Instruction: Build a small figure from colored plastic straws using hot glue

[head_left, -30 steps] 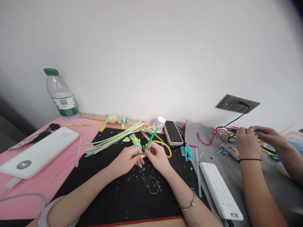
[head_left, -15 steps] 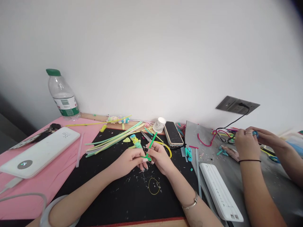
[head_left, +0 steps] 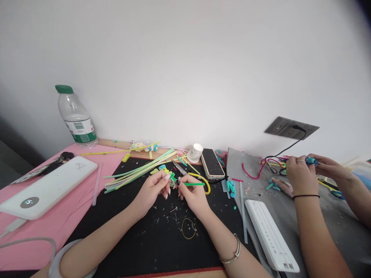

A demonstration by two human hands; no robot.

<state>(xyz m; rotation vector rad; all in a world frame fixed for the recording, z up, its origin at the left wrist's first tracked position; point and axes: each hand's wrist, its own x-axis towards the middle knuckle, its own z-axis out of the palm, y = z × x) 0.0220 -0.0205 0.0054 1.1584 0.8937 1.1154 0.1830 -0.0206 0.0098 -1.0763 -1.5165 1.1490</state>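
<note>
A bright green pipe cleaner (head_left: 194, 184) is held between my two hands above the black mat. My left hand (head_left: 152, 190) pinches its bent end between thumb and fingers. My right hand (head_left: 193, 196) grips it close beside, with the straight tail sticking out to the right over the knuckles. Just behind the fingertips lies a yellow and teal pipe-cleaner piece (head_left: 163, 168), partly hidden. A pair of scissors or pliers (head_left: 180, 168) rests behind my right hand, also partly covered. Left of them spreads a bundle of pale green and yellow pipe cleaners (head_left: 130, 179).
A paper cup (head_left: 194, 153) and a phone (head_left: 212, 163) stand behind. White power banks (head_left: 49, 187) (head_left: 271, 235) flank the black mat (head_left: 139, 239). A bottle (head_left: 77, 119) is at back left. At right, another person's hands (head_left: 303, 175) hold something blue. A rubber band (head_left: 188, 228) lies in front.
The green pipe cleaner's tail has swung from upright to level, pointing right. Both hands have shifted slightly up and away. The other person's blue piece has moved a little.
</note>
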